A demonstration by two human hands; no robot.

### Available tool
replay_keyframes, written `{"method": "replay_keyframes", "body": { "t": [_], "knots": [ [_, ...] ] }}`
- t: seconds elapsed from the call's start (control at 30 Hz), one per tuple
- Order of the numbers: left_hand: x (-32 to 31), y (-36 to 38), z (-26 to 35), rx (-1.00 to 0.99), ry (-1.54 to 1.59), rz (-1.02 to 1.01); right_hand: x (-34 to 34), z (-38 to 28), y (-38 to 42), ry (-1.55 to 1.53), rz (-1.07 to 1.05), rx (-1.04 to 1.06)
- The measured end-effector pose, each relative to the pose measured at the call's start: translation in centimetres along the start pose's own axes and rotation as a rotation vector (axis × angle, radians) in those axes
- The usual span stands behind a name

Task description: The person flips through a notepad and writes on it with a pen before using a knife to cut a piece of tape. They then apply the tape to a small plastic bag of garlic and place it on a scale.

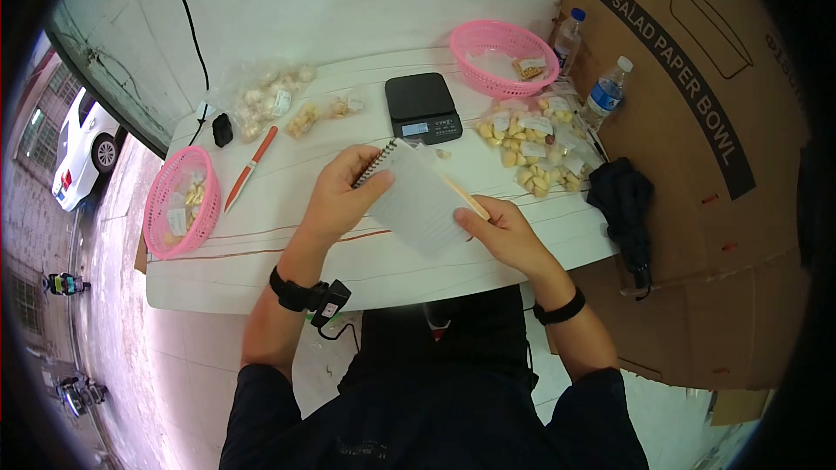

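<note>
A spiral notebook [424, 209] with white pages is held up over the table's near side, tilted. My left hand [348, 196] is closed on its wire-bound side, thumb on top. My right hand [503, 233] grips the opposite edge, beside a yellowish strip along the pages. Just beyond the notebook sits a black digital scale [422, 103] with a lit display; its digits are too small to read. Right of the scale lie several clear bags of peeled garlic cloves [533, 139]. A knife [251, 169] with a red-orange handle rests left of my left hand.
Pink baskets stand at left [155, 209] and at the back right [488, 33]. Garlic bulbs in a bag [261, 103] lie at the back left. Water bottles [607, 91], a folded black umbrella [620, 204] and a large cardboard box [688, 148] line the right side.
</note>
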State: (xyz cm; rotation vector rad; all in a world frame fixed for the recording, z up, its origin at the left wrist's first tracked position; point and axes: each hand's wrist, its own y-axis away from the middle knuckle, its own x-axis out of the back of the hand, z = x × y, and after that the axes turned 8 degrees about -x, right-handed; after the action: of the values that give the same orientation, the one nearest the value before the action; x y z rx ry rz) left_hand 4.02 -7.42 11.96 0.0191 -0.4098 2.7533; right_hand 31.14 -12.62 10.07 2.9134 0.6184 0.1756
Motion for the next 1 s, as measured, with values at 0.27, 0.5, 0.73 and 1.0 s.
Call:
{"method": "replay_keyframes", "body": {
  "t": [0.27,0.5,0.73,1.0],
  "knots": [
    [-5.4,-0.4,-0.6,0.086,0.115,0.145,-1.5,-1.6,-0.5,0.448,0.320,0.376],
    [-6.3,-0.5,0.2,0.199,0.284,0.075,-3.0,-1.3,-0.4,0.208,0.120,0.325],
    [-5.0,0.4,-1.3,0.140,0.342,-0.014,-2.1,0.1,-0.4,0.006,-0.013,0.194],
    [-3.1,0.7,-2.4,0.174,0.284,0.020,0.5,0.8,-1.2,0.258,0.549,0.113]
  ]
}}
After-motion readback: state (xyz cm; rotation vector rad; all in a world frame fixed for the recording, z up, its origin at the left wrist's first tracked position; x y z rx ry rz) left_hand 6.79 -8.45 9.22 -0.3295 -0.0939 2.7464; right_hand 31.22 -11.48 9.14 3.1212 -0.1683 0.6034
